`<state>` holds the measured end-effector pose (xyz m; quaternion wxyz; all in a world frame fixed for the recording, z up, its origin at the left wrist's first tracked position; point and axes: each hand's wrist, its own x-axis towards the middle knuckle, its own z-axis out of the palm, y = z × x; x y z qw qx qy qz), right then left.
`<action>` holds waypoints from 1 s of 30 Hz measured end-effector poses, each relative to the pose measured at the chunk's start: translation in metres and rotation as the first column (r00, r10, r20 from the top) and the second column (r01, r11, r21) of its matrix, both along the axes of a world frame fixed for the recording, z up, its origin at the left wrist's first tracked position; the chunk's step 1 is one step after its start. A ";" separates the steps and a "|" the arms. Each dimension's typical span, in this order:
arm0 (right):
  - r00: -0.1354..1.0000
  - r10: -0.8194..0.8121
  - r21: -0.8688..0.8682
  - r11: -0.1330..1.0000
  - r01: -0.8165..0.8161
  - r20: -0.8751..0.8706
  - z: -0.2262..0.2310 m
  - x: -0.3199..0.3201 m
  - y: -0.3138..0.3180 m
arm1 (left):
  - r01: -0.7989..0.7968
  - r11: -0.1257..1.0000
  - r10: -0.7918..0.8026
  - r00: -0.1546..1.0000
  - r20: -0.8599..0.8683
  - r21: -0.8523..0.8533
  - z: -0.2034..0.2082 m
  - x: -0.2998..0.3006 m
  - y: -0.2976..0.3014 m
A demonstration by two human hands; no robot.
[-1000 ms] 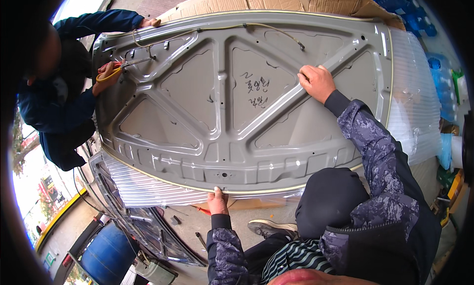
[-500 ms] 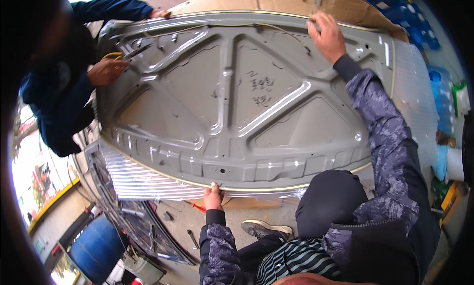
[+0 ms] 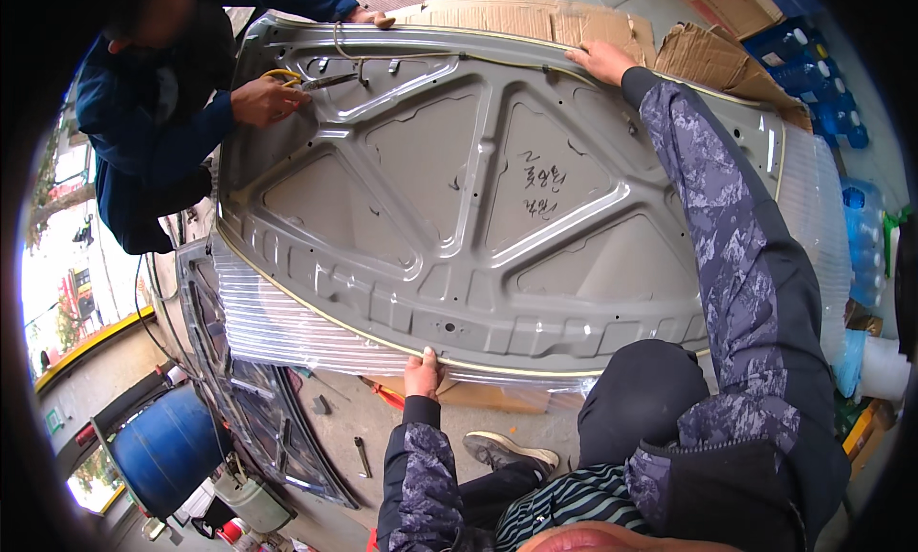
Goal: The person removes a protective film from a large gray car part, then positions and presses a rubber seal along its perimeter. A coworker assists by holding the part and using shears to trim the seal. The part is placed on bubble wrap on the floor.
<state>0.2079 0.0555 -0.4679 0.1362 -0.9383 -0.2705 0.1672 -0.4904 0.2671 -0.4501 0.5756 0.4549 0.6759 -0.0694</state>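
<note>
A grey car hood lies with its ribbed underside up, a pale strip running along its rim. My left hand grips the near edge, thumb on top and the other fingers mostly hidden below. On the far edge, my right hand is closed over the rim, near the thin hose clipped there. A co-worker's hand at the left holds a yellow-handled cutting tool over the hood's far left corner. The co-worker's other hand rests by the far edge.
Ridged clear plastic sheeting and cardboard lie under the hood. Another dark panel leans at the lower left, near a blue barrel. A socket wrench-like tool is on the floor. Blue water bottles stand at the right.
My right hand has slid left along the hood's far edge. The co-worker's cutting tool has moved toward the hose near the far edge. My view has shifted; my left hand keeps its grip.
</note>
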 end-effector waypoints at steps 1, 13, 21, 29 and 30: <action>0.999 -0.025 -0.033 0.999 0.024 -0.022 0.001 0.000 0.000 | 0.001 1.000 -0.001 1.000 -0.012 -0.003 0.000 0.000 0.001; 1.000 -0.024 0.050 0.998 0.024 -0.008 0.035 0.012 0.007 | 0.005 0.997 -0.008 0.999 -0.050 -0.075 -0.016 -0.002 0.008; 0.999 -0.038 0.073 0.997 0.036 0.025 0.064 0.002 0.007 | 0.045 0.996 -0.050 0.997 -0.060 -0.077 -0.026 -0.003 0.014; 0.998 -0.040 0.193 0.981 0.029 0.054 0.107 -0.017 0.008 | 0.098 0.989 -0.106 0.992 -0.069 -0.114 -0.047 -0.008 0.023; 0.997 -0.023 0.185 0.983 0.009 0.077 0.114 -0.019 0.009 | 0.104 0.987 -0.113 0.991 -0.068 -0.124 -0.049 -0.009 0.024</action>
